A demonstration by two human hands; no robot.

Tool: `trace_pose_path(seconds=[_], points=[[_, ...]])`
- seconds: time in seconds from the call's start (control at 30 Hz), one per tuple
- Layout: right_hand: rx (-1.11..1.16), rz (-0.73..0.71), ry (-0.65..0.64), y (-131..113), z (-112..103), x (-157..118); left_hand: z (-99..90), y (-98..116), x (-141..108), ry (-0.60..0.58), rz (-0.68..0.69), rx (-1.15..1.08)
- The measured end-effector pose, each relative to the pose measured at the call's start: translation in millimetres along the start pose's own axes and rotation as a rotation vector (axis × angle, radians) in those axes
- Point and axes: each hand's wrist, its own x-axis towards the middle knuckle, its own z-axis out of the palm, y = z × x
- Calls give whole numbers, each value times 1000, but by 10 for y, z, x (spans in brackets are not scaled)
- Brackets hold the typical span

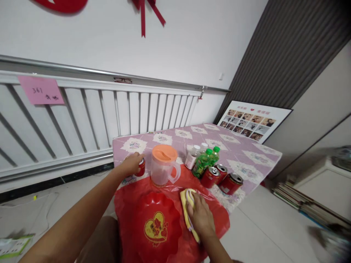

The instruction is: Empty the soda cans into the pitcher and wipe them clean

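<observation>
My left hand [132, 163] reaches to the left edge of the patterned table, its fingers closed round a small red can [140, 168]. Beside that can stands a clear plastic pitcher [161, 170] with an orange lid. My right hand [201, 215] presses on a folded yellow cloth [186, 208] with pale stripes, which lies on a red plastic sheet [219, 215]. Between my arms, a red scalloped tray [142, 223] with a gold heart print rests on the same sheet.
Bottles with green caps [204, 162] and white-capped bottles [192, 157] stand right of the pitcher, near several red cans [231, 183]. A white radiator [131, 109] runs behind the table [246, 162]. A photo board [255, 120] leans at the far right.
</observation>
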Motion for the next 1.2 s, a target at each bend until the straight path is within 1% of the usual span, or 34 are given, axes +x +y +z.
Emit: trace_pose_path(seconds=[0.1, 0.23, 0.3, 0.33, 0.4, 0.47, 0.63, 0.73, 0.83, 0.9, 1.0, 1.07, 1.13, 1.2], points=[[-2, -4, 5, -10, 2, -13, -202, 39, -192, 31, 13, -21], [13, 0, 2, -5, 19, -13, -502, 135, -546, 94, 49, -84], [19, 0, 0, -6, 18, -9, -567, 230, -720, 122, 78, -159], [21, 0, -1, -7, 17, -8, -566, 289, -798, 119, 102, -196], [24, 2, 0, -10, 12, -9, -497, 422, -927, 88, 148, -256], [25, 5, 3, -11, 10, -11, -363, 565, -1022, 50, 154, -269], [23, -4, 9, -8, 11, -23, 48, 874, -1158, -49, 60, -131], [22, -10, 17, -12, 7, -33, 214, 997, -1199, -60, 20, -39], [23, -14, 28, -19, 1, -44, 285, 1078, -1221, -36, 0, -2], [24, -17, 36, -24, -2, -52, 308, 1104, -1234, -21, 9, -34], [27, -20, 49, -29, -8, -62, 358, 1077, -1266, 1, 26, -200], [31, -22, 54, -30, -12, -65, 404, 1007, -1298, 22, 64, -356], [34, -25, 55, -28, -13, -65, 443, 907, -1334, 35, 129, -501], [38, -27, 55, -25, -12, -64, 463, 805, -1366, 6, 173, -616]])
